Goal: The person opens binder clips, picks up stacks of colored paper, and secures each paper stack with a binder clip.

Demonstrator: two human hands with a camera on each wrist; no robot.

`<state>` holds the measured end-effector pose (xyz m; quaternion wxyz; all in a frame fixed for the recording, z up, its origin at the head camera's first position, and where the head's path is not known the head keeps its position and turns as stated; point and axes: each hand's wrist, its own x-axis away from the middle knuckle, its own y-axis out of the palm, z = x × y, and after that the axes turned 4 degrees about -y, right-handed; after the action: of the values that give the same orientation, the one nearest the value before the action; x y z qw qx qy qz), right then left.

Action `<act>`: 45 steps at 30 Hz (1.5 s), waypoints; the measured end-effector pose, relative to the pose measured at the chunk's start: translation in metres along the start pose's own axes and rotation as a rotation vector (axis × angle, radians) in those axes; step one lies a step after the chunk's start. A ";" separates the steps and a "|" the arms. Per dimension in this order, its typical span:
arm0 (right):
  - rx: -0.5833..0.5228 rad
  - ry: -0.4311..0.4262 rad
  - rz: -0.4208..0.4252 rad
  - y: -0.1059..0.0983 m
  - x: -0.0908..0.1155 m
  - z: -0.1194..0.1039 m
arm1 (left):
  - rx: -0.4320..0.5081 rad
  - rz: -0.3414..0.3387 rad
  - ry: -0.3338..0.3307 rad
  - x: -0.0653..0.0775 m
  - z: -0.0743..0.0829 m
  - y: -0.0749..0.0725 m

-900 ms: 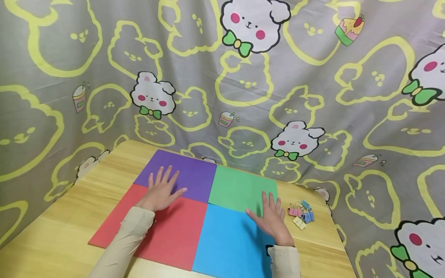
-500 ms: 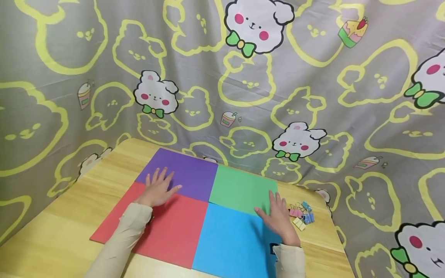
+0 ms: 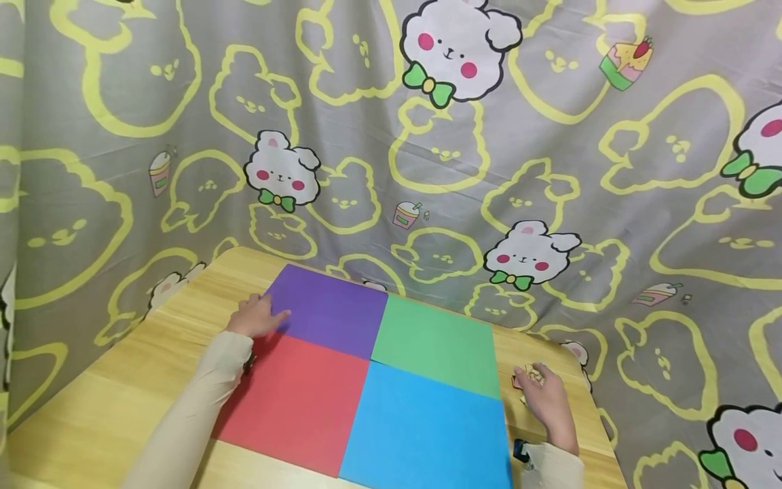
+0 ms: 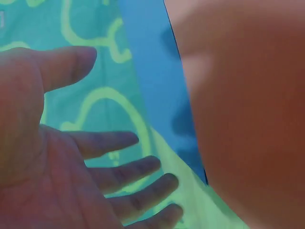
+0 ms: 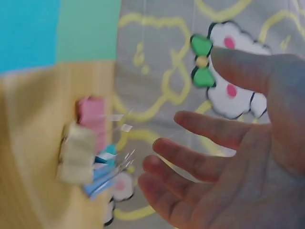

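Note:
Four coloured squares lie edge to edge on the table: a purple sheet (image 3: 330, 305), a green sheet (image 3: 436, 343), a red sheet (image 3: 299, 407) and a blue sheet (image 3: 427, 428). At the purple sheet's left edge is my left hand (image 3: 253, 317), thumb apart and fingers loose; the left wrist view shows nothing in its palm. My right hand (image 3: 546, 401) hovers by the small pile of binder clips, partly hiding them. In the right wrist view its fingers are spread, apart from a pink clip (image 5: 93, 121), a cream clip (image 5: 76, 155) and a blue clip (image 5: 99, 183).
The wooden table (image 3: 122, 394) extends left of the sheets and in a strip on the right, where the clips lie. A grey curtain (image 3: 354, 136) with yellow outlines and bunny prints hangs close behind the table and along its sides.
My left hand has moved from over the purple and red sheets to the purple sheet's left edge. My right hand has moved right, off the sheets, to the binder clips.

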<state>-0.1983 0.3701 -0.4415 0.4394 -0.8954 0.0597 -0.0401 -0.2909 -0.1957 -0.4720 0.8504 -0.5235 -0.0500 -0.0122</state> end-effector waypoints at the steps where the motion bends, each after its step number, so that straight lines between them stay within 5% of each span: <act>1: 0.000 0.021 0.004 -0.001 0.000 0.006 | -0.007 -0.014 -0.021 -0.003 -0.001 -0.002; 8: 0.073 0.052 0.034 0.003 -0.006 0.032 | -0.001 -0.032 -0.193 -0.013 -0.001 -0.009; 15: 0.080 0.101 0.010 0.008 -0.009 0.044 | -0.014 -0.029 -0.271 -0.019 0.010 -0.014; 19: 0.065 0.155 -0.007 0.007 -0.006 0.046 | -0.048 -0.018 -0.249 -0.020 0.011 -0.018; 32: 0.026 0.249 0.010 0.008 -0.002 0.051 | 0.093 -0.069 -0.232 -0.023 -0.003 -0.024; 38: -0.012 0.281 0.059 0.010 0.000 0.051 | 0.250 -0.098 -0.204 -0.026 -0.014 -0.029; 45: -0.033 0.299 0.060 0.005 0.004 0.054 | 0.273 -0.108 -0.137 -0.046 -0.027 -0.025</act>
<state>-0.1879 0.4087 -0.4777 0.4119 -0.8843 0.1521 -0.1590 -0.3366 -0.2330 -0.4664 0.9064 -0.3993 -0.1372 -0.0151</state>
